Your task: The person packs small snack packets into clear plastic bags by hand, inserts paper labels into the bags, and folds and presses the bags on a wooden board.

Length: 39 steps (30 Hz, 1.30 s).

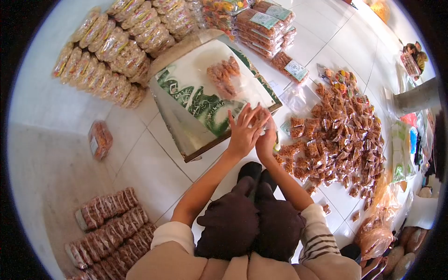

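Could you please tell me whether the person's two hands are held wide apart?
No, the left hand and right hand are close together near a packet.

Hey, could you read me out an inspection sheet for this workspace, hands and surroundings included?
Surface: low platform with a green-and-white printed sheet, standing on white floor tiles.
Job's things: a clear packet with brown contents lies on the sheet; whatever is under the fingers is partly hidden.
Clutter: heap of small brown packets at picture right; labelled packs stacked beyond; pale packs upper left; brown rolls lower left.
Hands: left hand has fingers spread; right hand is close beside it, grip unclear.
Cables: nothing seen.
Surroundings: pale wall at picture left; plastic bags lower right.
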Available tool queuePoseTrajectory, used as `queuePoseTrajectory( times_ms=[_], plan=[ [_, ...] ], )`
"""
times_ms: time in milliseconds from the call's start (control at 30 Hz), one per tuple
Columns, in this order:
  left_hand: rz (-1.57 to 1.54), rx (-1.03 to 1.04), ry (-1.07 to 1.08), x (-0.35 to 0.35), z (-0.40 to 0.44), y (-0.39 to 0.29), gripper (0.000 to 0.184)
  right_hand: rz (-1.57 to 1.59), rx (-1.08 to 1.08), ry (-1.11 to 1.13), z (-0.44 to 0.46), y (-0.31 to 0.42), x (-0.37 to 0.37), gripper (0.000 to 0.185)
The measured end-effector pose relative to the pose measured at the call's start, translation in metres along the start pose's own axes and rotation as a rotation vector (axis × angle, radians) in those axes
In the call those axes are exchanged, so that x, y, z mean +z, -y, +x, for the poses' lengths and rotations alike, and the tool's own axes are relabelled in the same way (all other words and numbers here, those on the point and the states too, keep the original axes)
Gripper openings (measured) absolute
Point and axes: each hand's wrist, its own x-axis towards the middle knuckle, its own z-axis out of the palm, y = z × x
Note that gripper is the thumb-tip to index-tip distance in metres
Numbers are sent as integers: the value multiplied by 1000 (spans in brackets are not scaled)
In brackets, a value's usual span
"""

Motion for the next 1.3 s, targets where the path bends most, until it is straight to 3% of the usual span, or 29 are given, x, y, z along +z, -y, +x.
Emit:
queuePoseTrajectory(
  times_ms=[67,133,167,233,267,333,467,600,667,800,867,967,1033,1200,1267,1300],
  plan=[
    [39,23,40,-3,-1,2,37,876,306,-17,14,0,11,50],
    [72,81,54,-10,-3,9,40,400,92,61,23,-4,11,48],
    [-3,87,39,-10,-1,15,42,401,89,66,28,-6,12,48],
    [-166,91,-73,-9,9,36,43,44,-11,30,39,-1,11,47],
    [-170,88,-74,-9,20,53,43,40,-10,32,43,2,11,47],
    [-316,-107,-147,-14,50,78,37,-39,15,62,49,11,9,47],
    [-177,79,-129,-9,93,110,35,284,112,79,59,14,18,46],
    [-59,166,-18,-4,107,113,36,197,45,70,75,5,30,46],
    [-40,167,-4,1,106,114,36,371,131,80,86,0,37,46],
    [-25,162,-35,5,103,112,38,47,-45,24,95,-11,46,44],
    [-36,145,-63,5,104,110,39,323,105,39,98,-9,47,39],
    [-83,155,-117,8,102,108,39,480,114,-10,91,-3,42,36],
    [-90,94,-220,8,97,104,35,465,108,-41,89,7,39,36],
    [-25,124,-218,8,92,101,29,402,90,-88,77,6,40,36],
    [-37,145,-252,10,93,102,25,-14,15,-96,72,4,35,37],
    [-35,150,-239,11,92,102,21,-15,13,-98,71,7,34,37]
  ],
)
